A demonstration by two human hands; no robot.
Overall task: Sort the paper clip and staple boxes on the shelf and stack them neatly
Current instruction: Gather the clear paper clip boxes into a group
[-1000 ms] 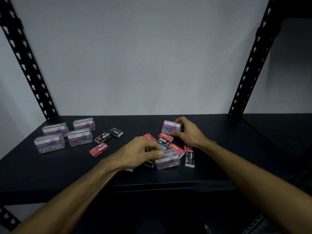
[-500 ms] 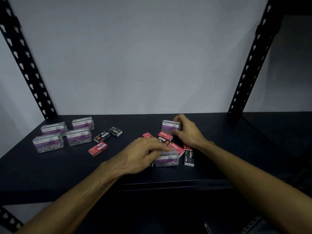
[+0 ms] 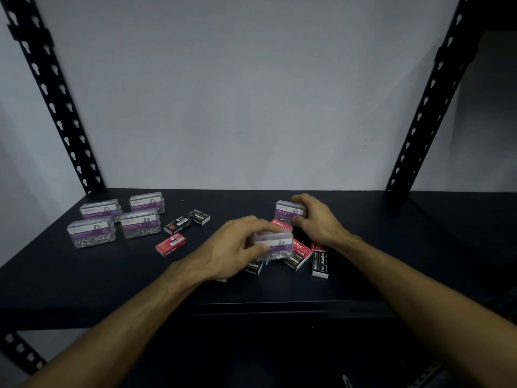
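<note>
Lifted slightly since a second ago, the clear paper clip box (image 3: pixel 275 246) now sits higher in the left hand (image 3: pixel 233 247), clear of the jumble of staple boxes (image 3: pixel 303 254) at centre frame. That hand's curled fingers and thumb grip its short end. The right hand (image 3: pixel 314 218) grips a second paper clip box (image 3: pixel 288 212) just above, right of centre, resting on the dark shelf (image 3: pixel 84 275). Four sorted paper clip boxes (image 3: pixel 117 219) lie grouped at the middle left, with three loose staple boxes (image 3: pixel 181 229) between them and the hands.

The clear cases look like rigid, smooth plastic, light yet likely to rattle and slip; pinching across the long sides seems safest. The staple boxes are small cardboard bricks, red or black, probably dense and easy to stack flat.
</note>
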